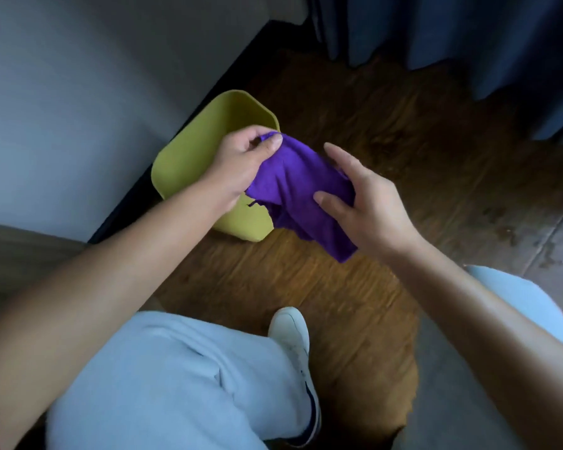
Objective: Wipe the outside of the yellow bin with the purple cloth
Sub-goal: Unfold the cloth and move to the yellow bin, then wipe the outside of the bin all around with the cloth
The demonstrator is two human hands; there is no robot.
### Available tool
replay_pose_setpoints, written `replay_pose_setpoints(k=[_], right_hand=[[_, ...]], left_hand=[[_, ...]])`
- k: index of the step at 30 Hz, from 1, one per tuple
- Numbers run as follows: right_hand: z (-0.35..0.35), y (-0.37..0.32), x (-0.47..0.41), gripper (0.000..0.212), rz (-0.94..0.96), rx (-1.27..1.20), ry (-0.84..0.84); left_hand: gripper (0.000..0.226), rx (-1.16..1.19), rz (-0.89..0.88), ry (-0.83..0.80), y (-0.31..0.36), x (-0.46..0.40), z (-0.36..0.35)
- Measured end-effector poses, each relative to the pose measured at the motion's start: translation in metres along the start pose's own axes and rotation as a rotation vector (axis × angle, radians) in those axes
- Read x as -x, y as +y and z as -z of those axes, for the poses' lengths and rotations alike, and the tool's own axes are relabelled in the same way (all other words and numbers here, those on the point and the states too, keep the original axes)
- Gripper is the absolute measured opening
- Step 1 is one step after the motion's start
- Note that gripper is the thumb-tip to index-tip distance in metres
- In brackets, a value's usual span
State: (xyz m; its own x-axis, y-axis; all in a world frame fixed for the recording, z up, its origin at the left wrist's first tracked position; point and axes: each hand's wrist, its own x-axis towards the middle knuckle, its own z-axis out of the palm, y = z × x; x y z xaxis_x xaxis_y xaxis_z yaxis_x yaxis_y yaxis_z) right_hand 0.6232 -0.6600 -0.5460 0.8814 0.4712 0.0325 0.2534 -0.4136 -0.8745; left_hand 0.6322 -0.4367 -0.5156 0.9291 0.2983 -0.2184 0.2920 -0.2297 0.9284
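Nearest, a trouser knee point(176, 384) and a white shoe point(290, 336) on the wooden floor point(306, 280). Above, the purple cloth point(293, 183) is held in the air: the left hand point(241, 164) pinches its top corner, and the right hand point(364, 203) grips its side between thumb and fingers. Beyond, the yellow bin point(189, 157) stands at the floor's left edge by the wall point(78, 108). Judged step: bunching the cloth; next, press it to the bin's outer wall

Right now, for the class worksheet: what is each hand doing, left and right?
Left hand: pinches the top corner of the purple cloth.
Right hand: holds the same cloth between thumb and fingers.
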Motion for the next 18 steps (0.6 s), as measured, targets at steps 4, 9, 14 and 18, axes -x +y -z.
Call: replay_pose_setpoints(k=[4,9,14,18], right_hand=[[-0.014,-0.008,-0.006,0.042,0.044,-0.074,-0.003],[-0.019,0.011,-0.001,0.035,-0.036,-0.193,0.034],[-0.015,0.028,-0.011,0.038,-0.209,-0.187,0.078],[-0.017,0.041,-0.009,0.038,-0.277,-0.151,0.083]], left_hand=[[0.006,-0.054,-0.003,0.031,-0.012,0.009,0.02],[0.02,-0.814,-0.258,0.161,-0.031,0.018,0.05],[0.056,-1.233,-0.308,-0.069,-0.052,0.009,0.064],[0.066,-1.276,-0.247,-0.165,-0.071,-0.001,0.063]])
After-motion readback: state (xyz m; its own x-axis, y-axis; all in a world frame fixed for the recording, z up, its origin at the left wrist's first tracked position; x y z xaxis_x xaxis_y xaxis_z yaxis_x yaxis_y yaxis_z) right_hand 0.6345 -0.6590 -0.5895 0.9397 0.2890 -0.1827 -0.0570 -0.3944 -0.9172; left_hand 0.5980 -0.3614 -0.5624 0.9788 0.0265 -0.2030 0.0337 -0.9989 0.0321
